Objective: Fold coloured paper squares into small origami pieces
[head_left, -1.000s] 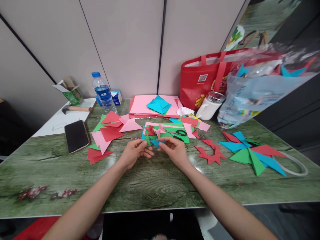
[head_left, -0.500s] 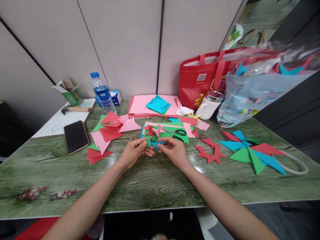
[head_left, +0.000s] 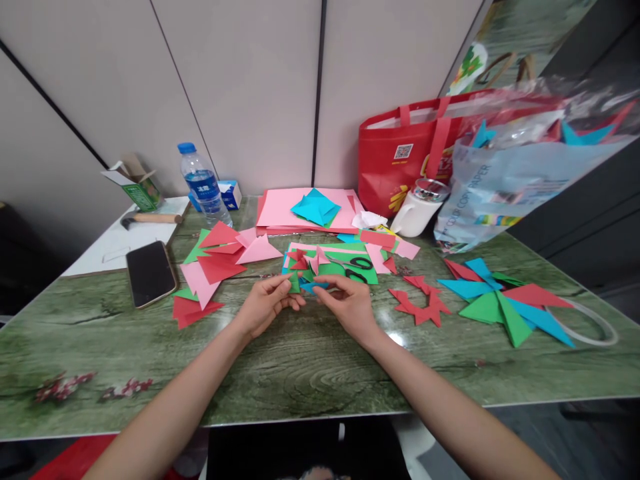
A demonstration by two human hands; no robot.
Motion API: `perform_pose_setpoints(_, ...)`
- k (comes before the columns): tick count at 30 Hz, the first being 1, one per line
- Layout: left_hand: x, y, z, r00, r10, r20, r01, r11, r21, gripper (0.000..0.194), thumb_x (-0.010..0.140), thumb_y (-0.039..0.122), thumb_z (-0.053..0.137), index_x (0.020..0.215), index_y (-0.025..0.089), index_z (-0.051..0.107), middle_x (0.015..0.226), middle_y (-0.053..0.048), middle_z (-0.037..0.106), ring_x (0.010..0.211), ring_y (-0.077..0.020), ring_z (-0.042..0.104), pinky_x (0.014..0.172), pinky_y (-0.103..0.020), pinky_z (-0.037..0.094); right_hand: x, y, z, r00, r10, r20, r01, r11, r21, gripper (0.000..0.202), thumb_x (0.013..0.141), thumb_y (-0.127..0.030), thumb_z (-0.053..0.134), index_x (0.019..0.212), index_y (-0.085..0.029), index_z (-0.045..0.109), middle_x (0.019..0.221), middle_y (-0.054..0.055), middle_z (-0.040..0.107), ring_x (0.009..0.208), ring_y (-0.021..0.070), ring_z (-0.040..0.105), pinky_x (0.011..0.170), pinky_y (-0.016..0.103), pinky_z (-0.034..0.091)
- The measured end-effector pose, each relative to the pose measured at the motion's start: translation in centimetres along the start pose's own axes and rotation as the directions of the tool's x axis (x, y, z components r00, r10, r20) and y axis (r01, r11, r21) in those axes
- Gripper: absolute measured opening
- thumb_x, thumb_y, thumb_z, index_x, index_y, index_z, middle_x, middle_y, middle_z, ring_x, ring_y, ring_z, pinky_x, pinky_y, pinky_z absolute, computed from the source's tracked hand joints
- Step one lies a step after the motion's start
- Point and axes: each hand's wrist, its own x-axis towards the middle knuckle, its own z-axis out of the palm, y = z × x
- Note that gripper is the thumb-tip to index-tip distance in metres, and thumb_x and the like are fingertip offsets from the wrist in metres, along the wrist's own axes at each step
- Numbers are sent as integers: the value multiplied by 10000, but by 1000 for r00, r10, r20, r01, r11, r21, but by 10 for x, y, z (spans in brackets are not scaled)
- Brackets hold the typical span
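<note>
Above the middle of the table, my left hand (head_left: pixel 266 305) is closed, pinching a small folded green paper piece (head_left: pixel 295 285) between thumb and forefinger. My right hand (head_left: pixel 351 305) pinches a folded blue paper piece (head_left: pixel 312 287) just to the right of it. The two pieces are very close; whether they touch or interlock I cannot tell. Right behind the hands, black-handled scissors (head_left: pixel 361 264) lie on green sheets (head_left: pixel 371 277), with small red and pink folded pieces (head_left: pixel 299 259) beside them. A red folded-paper ring with points (head_left: pixel 434 313) lies right of my right hand.
Red, pink and green folded papers (head_left: pixel 220 268) lie at left, near a phone (head_left: pixel 151 274), hammer (head_left: pixel 157 218) and water bottle (head_left: pixel 205 187). Pink sheets (head_left: pixel 280 208) are at the back. A white mug (head_left: pixel 414 215), red bag (head_left: pixel 383 157), plastic bag (head_left: pixel 500 200) and large paper star (head_left: pixel 500 300) stand or lie right.
Little differs. My right fingertips and the blue piece have shifted very slightly left. Both hands keep their pinch, and the view has tilted a touch.
</note>
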Motion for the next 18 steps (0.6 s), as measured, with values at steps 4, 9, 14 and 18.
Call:
perform_pose_setpoints(4, 0, 0, 0, 1000, 4, -12, -5, 1000, -3, 321, 726, 285, 664, 981, 90, 659, 692, -75, 661, 625, -134, 600, 568, -237, 445, 0, -1, 0, 1000, -7, 4, 7, 1000, -7, 153, 723, -255, 631, 860, -209, 683, 808, 36, 686, 603, 144, 622, 569, 295, 569)
perform_pose_setpoints(9, 1, -1, 0, 1000, 5, -30, -5, 1000, -6, 323, 715, 286, 673, 979, 99, 666, 674, -67, 658, 614, -131, 593, 567, -239, 439, 0, 1, 0, 1000, -16, -1, 16, 1000, -24, 156, 718, -252, 636, 860, -211, 687, 838, 40, 693, 610, 148, 630, 560, 287, 563)
perform_pose_setpoints(14, 1, -3, -1, 998, 25, -60, -25, 1000, 0, 326, 691, 283, 694, 954, 93, 665, 671, -67, 661, 618, -141, 605, 560, -249, 448, -1, 0, 1, 1000, -4, 2, 4, 998, -58, 159, 709, -244, 636, 851, -190, 685, 793, 40, 695, 563, 146, 631, 524, 272, 548)
perform_pose_setpoints(18, 1, -5, 0, 997, 34, -70, -33, 999, 13, 332, 684, 288, 699, 946, 88, 662, 664, -68, 668, 609, -141, 609, 560, -249, 456, 0, -1, 1, 1000, 2, 3, -1, 997, -83, 145, 702, -239, 639, 830, -190, 685, 749, 34, 695, 521, 140, 621, 482, 253, 529)
